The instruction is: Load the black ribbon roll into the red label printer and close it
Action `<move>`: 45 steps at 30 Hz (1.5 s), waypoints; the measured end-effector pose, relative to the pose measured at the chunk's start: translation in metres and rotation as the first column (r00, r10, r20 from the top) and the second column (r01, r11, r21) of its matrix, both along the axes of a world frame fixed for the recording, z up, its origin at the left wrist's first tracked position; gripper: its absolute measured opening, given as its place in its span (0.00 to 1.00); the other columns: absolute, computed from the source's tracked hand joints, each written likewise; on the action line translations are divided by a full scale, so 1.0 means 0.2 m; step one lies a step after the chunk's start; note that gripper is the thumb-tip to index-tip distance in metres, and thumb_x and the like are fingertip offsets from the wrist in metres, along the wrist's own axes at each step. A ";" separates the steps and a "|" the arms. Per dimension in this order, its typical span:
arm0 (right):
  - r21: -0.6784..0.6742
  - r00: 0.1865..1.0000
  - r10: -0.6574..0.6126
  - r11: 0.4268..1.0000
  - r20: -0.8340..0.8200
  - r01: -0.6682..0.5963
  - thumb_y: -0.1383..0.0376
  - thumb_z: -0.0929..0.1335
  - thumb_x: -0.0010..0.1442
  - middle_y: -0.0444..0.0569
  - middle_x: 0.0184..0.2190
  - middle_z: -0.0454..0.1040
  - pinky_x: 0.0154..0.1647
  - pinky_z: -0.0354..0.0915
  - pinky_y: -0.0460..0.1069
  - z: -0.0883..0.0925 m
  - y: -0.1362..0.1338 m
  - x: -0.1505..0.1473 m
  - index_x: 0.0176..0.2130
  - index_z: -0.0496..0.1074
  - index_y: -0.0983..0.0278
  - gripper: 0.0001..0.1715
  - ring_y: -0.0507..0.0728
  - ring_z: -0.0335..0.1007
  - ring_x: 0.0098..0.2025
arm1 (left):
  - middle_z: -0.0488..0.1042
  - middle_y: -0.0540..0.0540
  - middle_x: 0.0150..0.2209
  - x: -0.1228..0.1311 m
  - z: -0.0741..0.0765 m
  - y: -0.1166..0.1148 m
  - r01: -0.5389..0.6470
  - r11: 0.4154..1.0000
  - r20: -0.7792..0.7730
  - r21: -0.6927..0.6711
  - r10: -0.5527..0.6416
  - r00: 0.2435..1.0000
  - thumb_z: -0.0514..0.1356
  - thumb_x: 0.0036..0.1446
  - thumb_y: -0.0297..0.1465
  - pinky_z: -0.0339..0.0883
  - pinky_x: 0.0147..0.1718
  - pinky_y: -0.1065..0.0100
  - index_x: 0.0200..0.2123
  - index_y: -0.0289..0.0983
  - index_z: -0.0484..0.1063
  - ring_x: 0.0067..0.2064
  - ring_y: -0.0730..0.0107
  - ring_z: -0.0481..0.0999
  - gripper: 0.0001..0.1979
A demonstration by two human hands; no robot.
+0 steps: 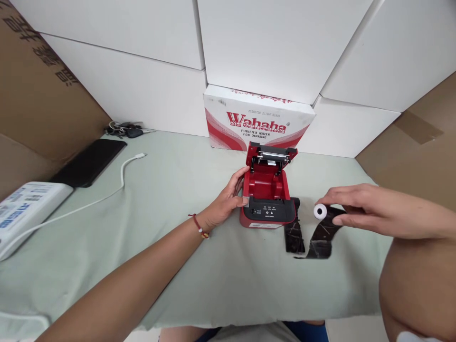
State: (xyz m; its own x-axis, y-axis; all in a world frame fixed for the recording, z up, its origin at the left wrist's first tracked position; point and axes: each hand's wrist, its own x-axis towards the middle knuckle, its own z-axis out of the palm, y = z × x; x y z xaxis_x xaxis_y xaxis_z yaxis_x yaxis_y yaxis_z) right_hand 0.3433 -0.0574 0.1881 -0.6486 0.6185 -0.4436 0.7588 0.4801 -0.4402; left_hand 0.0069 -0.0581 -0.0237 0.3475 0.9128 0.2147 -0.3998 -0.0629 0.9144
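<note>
A small red and black receipt printer (269, 211) stands on the cloth with its lid (271, 156) raised; no roll shows in its red paper bay (267, 184). My left hand (230, 197) grips its left side, fingers along the wall and thumb on a grey piece at the top edge. To the right, my right hand (356, 209) holds a white paper roll (319, 211) by its far end, the dark core hole facing the printer. A glossy black strip (318, 244) curls below the roll and up beside the printer; whether it joins the roll I cannot tell.
Behind the printer leans a white and red Wahaha carton (256, 121). At the left lie keys (128, 129), a dark flat slab (94, 164), a white power strip (32, 209) and a white cable (123, 178). White panels and brown cardboard (420, 133) wall in the table.
</note>
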 end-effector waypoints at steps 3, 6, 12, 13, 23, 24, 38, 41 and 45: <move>0.096 0.985 0.084 0.993 -0.148 -0.071 0.55 0.64 0.78 0.52 0.55 0.85 0.52 0.77 0.54 0.07 -0.01 -0.19 0.61 0.81 0.54 0.22 0.61 0.83 0.53 | 0.58 0.45 0.82 0.00 0.00 0.00 0.006 1.000 0.000 -0.008 -0.006 1.000 0.73 0.59 0.42 0.47 0.82 0.38 0.77 0.54 0.60 0.83 0.38 0.54 0.46; 0.252 0.992 0.072 0.967 -0.099 -0.045 0.60 0.63 0.77 0.53 0.57 0.84 0.53 0.75 0.54 -0.03 0.03 -0.41 0.62 0.80 0.58 0.22 0.62 0.82 0.54 | 0.58 0.45 0.82 0.00 0.00 0.00 0.008 1.000 0.007 -0.008 -0.008 1.000 0.74 0.59 0.42 0.48 0.81 0.38 0.78 0.54 0.59 0.83 0.38 0.53 0.47; 0.348 0.977 -0.077 0.938 0.200 0.003 0.67 0.64 0.76 0.56 0.54 0.84 0.44 0.66 0.51 -0.21 0.12 -0.66 0.55 0.79 0.63 0.16 0.61 0.80 0.49 | 0.52 0.45 0.84 0.01 -0.02 0.01 -0.025 1.000 -0.010 0.017 0.025 1.000 0.75 0.57 0.42 0.44 0.83 0.42 0.79 0.53 0.56 0.86 0.41 0.45 0.52; 0.346 0.970 -0.093 0.938 0.224 0.010 0.67 0.65 0.76 0.56 0.53 0.84 0.42 0.65 0.51 -0.21 0.13 -0.68 0.54 0.79 0.63 0.15 0.61 0.80 0.47 | 0.52 0.45 0.84 0.00 -0.02 0.02 -0.024 1.000 -0.017 0.017 0.024 1.000 0.75 0.57 0.43 0.43 0.83 0.42 0.79 0.53 0.56 0.86 0.41 0.44 0.52; 0.310 0.984 -0.030 0.950 0.178 -0.027 0.68 0.67 0.75 0.56 0.55 0.86 0.51 0.69 0.50 -0.27 0.18 -0.69 0.61 0.80 0.61 0.20 0.62 0.82 0.52 | 0.53 0.45 0.84 0.00 -0.01 0.01 0.011 1.000 -0.016 -0.025 -0.011 1.000 0.74 0.57 0.42 0.50 0.81 0.40 0.79 0.52 0.57 0.83 0.37 0.52 0.50; 0.301 0.980 -0.033 0.953 0.196 -0.028 0.68 0.67 0.75 0.57 0.55 0.86 0.50 0.69 0.50 -0.28 0.18 -0.70 0.61 0.81 0.61 0.20 0.63 0.83 0.52 | 0.53 0.45 0.84 0.00 -0.01 0.01 0.010 1.000 -0.018 -0.023 -0.011 1.000 0.74 0.57 0.42 0.49 0.81 0.40 0.79 0.52 0.57 0.83 0.37 0.53 0.50; 0.691 0.878 -0.054 0.595 -0.475 0.410 0.60 0.66 0.76 0.53 0.62 0.84 0.66 0.73 0.66 -0.20 0.14 -0.49 0.62 0.81 0.58 0.22 0.69 0.78 0.63 | 0.48 0.50 0.85 -0.01 -0.02 0.01 -0.015 0.997 -0.030 0.075 0.017 0.999 0.73 0.60 0.41 0.36 0.84 0.40 0.80 0.58 0.53 0.86 0.43 0.43 0.51; 0.711 0.941 -0.046 0.642 -0.336 0.286 0.60 0.67 0.75 0.58 0.67 0.80 0.69 0.70 0.69 -0.22 0.16 -0.47 0.67 0.77 0.64 0.27 0.72 0.73 0.70 | 0.46 0.51 0.86 -0.01 -0.02 0.00 -0.025 0.997 -0.040 0.075 0.028 0.999 0.73 0.61 0.42 0.34 0.85 0.40 0.82 0.59 0.49 0.87 0.44 0.40 0.53; 0.676 0.974 -0.092 0.706 -0.208 0.211 0.60 0.63 0.77 0.56 0.59 0.85 0.58 0.75 0.61 -0.17 0.11 -0.45 0.61 0.81 0.62 0.23 0.68 0.81 0.60 | 0.43 0.55 0.87 -0.01 -0.04 -0.01 -0.029 0.995 -0.056 0.096 0.035 0.998 0.71 0.63 0.43 0.31 0.85 0.41 0.83 0.63 0.42 0.88 0.48 0.33 0.55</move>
